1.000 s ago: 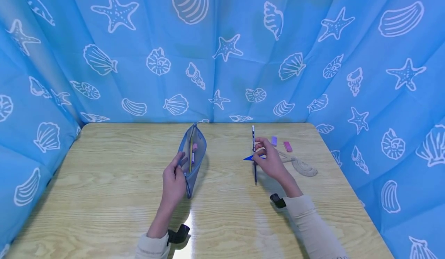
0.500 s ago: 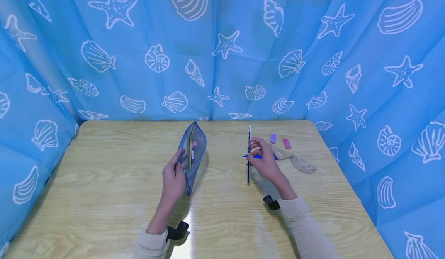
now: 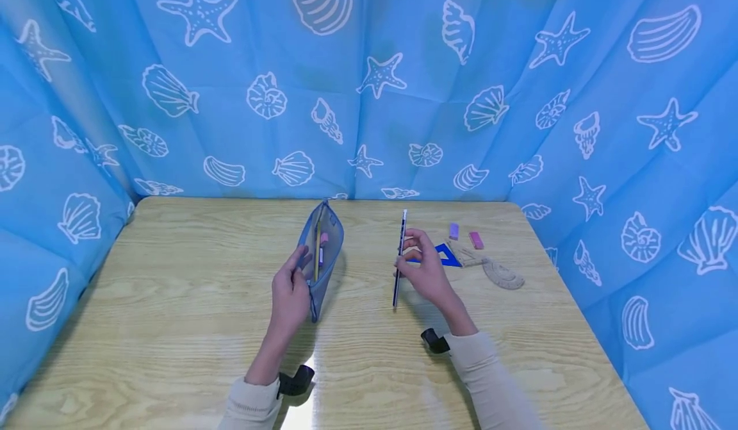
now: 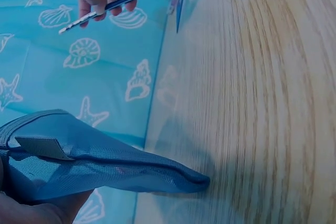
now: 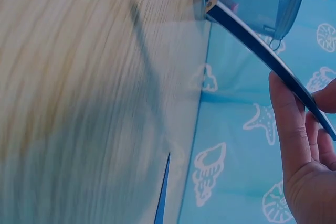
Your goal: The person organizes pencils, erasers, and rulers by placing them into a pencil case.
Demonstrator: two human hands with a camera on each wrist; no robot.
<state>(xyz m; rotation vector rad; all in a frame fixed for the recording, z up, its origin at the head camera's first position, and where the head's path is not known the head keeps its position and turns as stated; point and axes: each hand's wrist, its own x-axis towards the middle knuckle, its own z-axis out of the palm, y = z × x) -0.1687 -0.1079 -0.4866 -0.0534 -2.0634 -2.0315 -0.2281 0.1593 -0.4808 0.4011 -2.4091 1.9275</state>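
In the head view my left hand (image 3: 291, 298) holds a blue mesh pencil case (image 3: 319, 298) by its near left side, its mouth spread. Inside lie a yellow pencil (image 3: 318, 250) and a small pink-and-white item (image 3: 323, 241). To the right, my right hand (image 3: 428, 270) pinches a dark striped pencil (image 3: 400, 250) between thumb and fingers, above the table. The right wrist view shows that pencil's flat, unsharpened end (image 5: 212, 4) pointing toward the case. A blue set square (image 3: 455, 261) lies partly hidden behind the right hand.
Right of the right hand lie a clear set square (image 3: 468, 257), a clear protractor (image 3: 503, 274), a purple eraser (image 3: 453, 231) and a pink eraser (image 3: 475, 240). A blue seashell-print curtain (image 3: 323, 173) borders the wooden table (image 3: 173, 302) at the back and sides.
My right hand has moved left with the dark pencil, toward the pencil case, uncovering more of the blue set square. The left hand keeps its hold on the case.
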